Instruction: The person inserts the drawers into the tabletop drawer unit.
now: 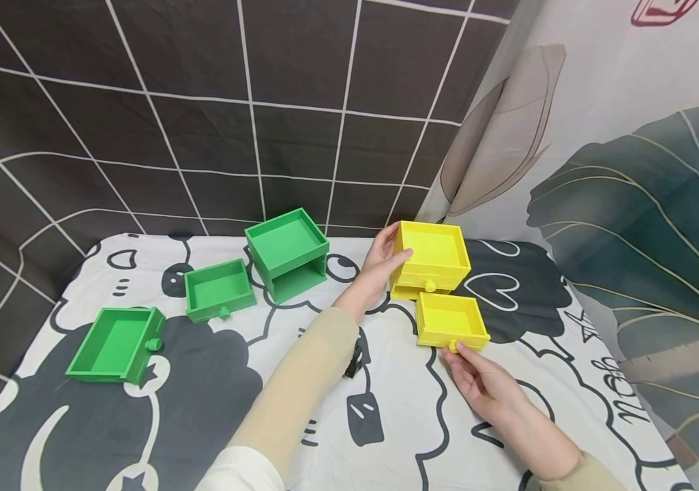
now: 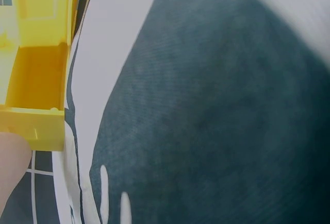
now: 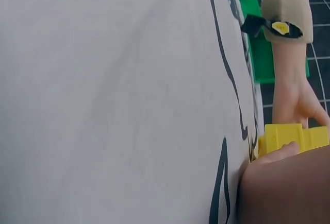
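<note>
A small yellow cabinet (image 1: pixel 432 249) stands at the back right, with an upper drawer front and knob and an opening below. My left hand (image 1: pixel 381 264) grips its left side, thumb over the top rim. In front of the opening sits a yellow drawer (image 1: pixel 450 317), its inside bare and its knob toward me. That knob is pinched between thumb and fingers of my right hand (image 1: pixel 483 385). The left wrist view shows part of the yellow cabinet (image 2: pixel 38 80) beside my thumb. In the right wrist view, my left hand (image 3: pixel 294 100) appears beyond the yellow drawer (image 3: pixel 283 135).
Left of the yellow cabinet stands a green cabinet (image 1: pixel 288 249), open at its lower front. A smaller green drawer (image 1: pixel 220 290) and another green drawer (image 1: pixel 112 344) lie farther left. A patterned cloth (image 1: pixel 300 423) covers the surface; a dark tiled-print curtain (image 1: pixel 300 136) hangs behind.
</note>
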`<action>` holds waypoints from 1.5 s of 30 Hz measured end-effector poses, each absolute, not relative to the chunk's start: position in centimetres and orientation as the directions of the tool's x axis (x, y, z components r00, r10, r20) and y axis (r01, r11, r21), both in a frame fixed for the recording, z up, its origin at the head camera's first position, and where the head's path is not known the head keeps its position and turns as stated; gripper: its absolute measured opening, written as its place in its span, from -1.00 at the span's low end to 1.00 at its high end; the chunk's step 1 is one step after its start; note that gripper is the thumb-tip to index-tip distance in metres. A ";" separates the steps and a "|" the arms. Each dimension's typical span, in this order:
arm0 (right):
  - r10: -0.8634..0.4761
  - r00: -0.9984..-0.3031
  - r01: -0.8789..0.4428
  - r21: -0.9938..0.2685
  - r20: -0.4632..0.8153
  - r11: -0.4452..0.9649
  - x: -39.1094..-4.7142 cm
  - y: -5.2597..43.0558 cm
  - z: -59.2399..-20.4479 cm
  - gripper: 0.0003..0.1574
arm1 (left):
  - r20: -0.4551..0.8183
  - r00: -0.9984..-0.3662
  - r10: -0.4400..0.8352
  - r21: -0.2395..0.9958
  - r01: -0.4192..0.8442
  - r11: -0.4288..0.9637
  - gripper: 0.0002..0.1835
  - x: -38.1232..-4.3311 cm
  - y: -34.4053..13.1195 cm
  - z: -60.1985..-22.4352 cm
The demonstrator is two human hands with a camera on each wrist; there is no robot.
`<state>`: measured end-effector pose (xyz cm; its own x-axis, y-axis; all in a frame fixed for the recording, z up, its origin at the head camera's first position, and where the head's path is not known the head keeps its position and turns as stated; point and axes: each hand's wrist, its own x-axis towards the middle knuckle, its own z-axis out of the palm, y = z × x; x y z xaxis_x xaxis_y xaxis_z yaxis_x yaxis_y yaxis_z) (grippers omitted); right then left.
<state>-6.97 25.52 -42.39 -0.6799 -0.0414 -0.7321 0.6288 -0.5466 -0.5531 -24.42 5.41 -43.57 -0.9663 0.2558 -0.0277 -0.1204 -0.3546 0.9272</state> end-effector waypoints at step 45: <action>-0.101 -0.725 0.625 -0.588 -0.681 -0.514 -8.8 21.9 -42.5 -0.69 | -0.021 -0.968 0.251 0.933 -0.110 -0.344 -0.20 -24.3 5.4 -43.6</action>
<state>-8.76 21.92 -42.50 -0.7248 -0.1015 -0.6815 0.6248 -0.5136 -0.5880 -24.28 5.41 -43.57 -0.9679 0.2506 -0.0215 -0.1096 -0.3436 0.9327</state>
